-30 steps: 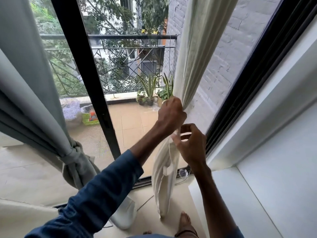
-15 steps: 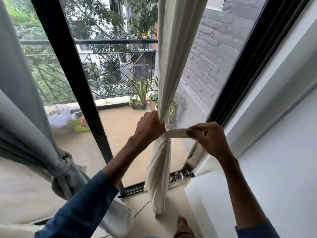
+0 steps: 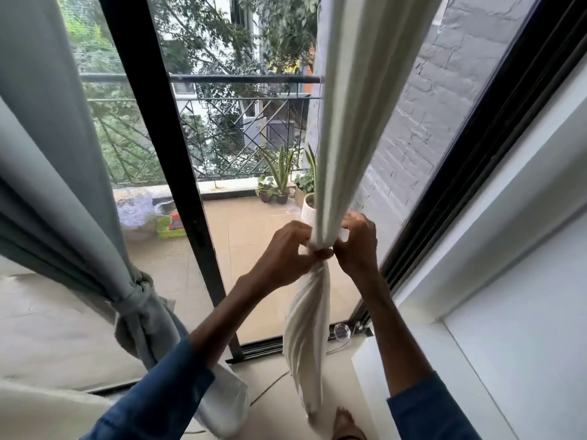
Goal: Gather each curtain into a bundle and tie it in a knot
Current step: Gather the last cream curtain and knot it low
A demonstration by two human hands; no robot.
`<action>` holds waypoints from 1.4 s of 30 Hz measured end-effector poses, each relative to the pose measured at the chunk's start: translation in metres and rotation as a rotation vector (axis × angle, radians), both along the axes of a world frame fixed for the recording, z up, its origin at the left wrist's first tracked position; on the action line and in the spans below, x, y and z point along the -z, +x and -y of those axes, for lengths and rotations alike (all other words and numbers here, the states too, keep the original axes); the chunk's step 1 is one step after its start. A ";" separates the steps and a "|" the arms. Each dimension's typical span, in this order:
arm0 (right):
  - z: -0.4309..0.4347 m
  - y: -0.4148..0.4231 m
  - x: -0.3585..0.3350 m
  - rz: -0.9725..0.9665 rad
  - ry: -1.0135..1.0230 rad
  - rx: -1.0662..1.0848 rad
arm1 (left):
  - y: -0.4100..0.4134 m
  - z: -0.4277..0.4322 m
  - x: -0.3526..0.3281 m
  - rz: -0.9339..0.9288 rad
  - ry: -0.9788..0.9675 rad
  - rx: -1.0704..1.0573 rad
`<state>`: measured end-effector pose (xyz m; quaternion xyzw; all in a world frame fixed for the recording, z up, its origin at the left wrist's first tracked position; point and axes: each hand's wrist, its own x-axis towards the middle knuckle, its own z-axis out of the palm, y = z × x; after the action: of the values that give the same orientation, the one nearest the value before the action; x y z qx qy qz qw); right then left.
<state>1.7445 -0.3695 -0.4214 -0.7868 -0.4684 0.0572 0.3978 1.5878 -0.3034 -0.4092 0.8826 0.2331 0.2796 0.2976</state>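
Observation:
A cream curtain (image 3: 346, 128) hangs in a narrow bundle down the middle of the window. Its lower part (image 3: 306, 331) is gathered and twisted, ending near the floor. My left hand (image 3: 286, 249) pinches the bundle from the left where it narrows. From the right, my right hand (image 3: 357, 241) grips the same tight spot, fingers curled round the cloth. At the left hangs a grey curtain (image 3: 41, 160), tied in a knot (image 3: 139, 290) with its tail drooping below.
A black window frame post (image 3: 165, 173) stands between the two curtains. A white wall and ledge (image 3: 495, 281) lie close on the right. My bare foot (image 3: 344, 423) is on the tiled floor beneath the cream bundle. Potted plants (image 3: 279, 179) stand on the balcony outside.
My right hand, which held a strip of the cream cloth stretched out to the right, has come back in to the bundle. Both hands now meet at the tight spot.

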 end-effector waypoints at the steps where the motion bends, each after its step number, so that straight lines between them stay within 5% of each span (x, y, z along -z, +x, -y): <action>1: -0.001 -0.001 0.004 0.008 -0.013 0.000 | -0.002 0.000 0.004 0.009 0.011 0.012; 8: 0.001 -0.006 0.003 -0.289 0.058 -0.007 | -0.004 -0.003 -0.002 0.074 -0.086 0.003; 14: 0.010 0.008 -0.010 -0.527 0.042 -0.340 | 0.003 -0.011 0.011 0.045 0.043 -0.038; 25: 0.031 0.024 -0.012 -0.580 -0.114 -0.558 | 0.003 -0.030 -0.006 -0.061 0.096 0.152; 34: 0.022 0.009 0.007 -0.604 0.068 -0.260 | 0.010 -0.034 -0.010 -0.138 0.131 0.005; 38: 0.031 -0.015 0.022 -0.412 0.252 0.037 | 0.006 -0.028 -0.007 -0.186 0.143 -0.102; 42: 0.042 -0.055 0.025 -0.402 0.235 -0.045 | 0.006 -0.024 -0.009 -0.238 0.149 -0.211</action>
<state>1.6893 -0.4119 -0.4468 -0.6973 -0.4007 0.1666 0.5705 1.5937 -0.2792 -0.4003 0.8997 0.3367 0.2192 0.1706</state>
